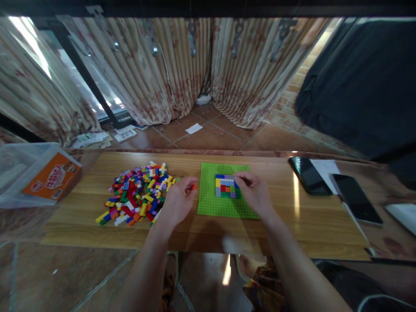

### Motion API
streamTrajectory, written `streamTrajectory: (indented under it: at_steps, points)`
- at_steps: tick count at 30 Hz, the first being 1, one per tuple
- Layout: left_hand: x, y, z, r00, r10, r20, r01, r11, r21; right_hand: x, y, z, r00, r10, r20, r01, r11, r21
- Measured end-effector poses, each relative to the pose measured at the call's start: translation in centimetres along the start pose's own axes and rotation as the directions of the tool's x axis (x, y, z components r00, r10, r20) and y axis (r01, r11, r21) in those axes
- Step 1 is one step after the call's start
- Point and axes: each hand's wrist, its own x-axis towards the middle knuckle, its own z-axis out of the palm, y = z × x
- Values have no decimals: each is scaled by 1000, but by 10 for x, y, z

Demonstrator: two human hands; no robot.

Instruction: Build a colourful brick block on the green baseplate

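Observation:
A green baseplate (208,206) lies on the wooden board in front of me. A square of small toy bricks (224,183) in blue, grey, yellow, red, purple and green is built on it. My right hand (255,190) is closed at the upper right corner of this square, its fingertips down on the bricks; what they pinch is hidden. Just left of the baseplate, my left hand (180,199) pinches a small orange brick (194,186). Beyond that hand spreads a heap of loose bricks (133,195) in many colours.
A clear plastic box (29,149) with an orange label stands at the far left. Two dark phones, one nearer (308,175) and one farther right (355,199), lie beside white paper (326,171). Patterned curtains (156,78) hang behind the wooden board (279,169).

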Motion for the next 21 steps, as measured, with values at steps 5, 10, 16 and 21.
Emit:
streamTrajectory:
  at_steps: [5,10,16,21]
  points:
    - [0,2,-4,999,-45,-15,45,999,4,-3,6,8,997,24,76,2,947,-322]
    - [-1,2,-8,999,-47,-14,47,999,11,-3,8,11,996,53,65,-19,898,-440]
    - [-3,3,-5,998,-56,2,57,998,-35,0,2,9,991,80,109,-18,877,-481]
    - [-5,6,-1,998,-60,18,62,978,-198,2,3,8,983,104,151,-23,888,-460]
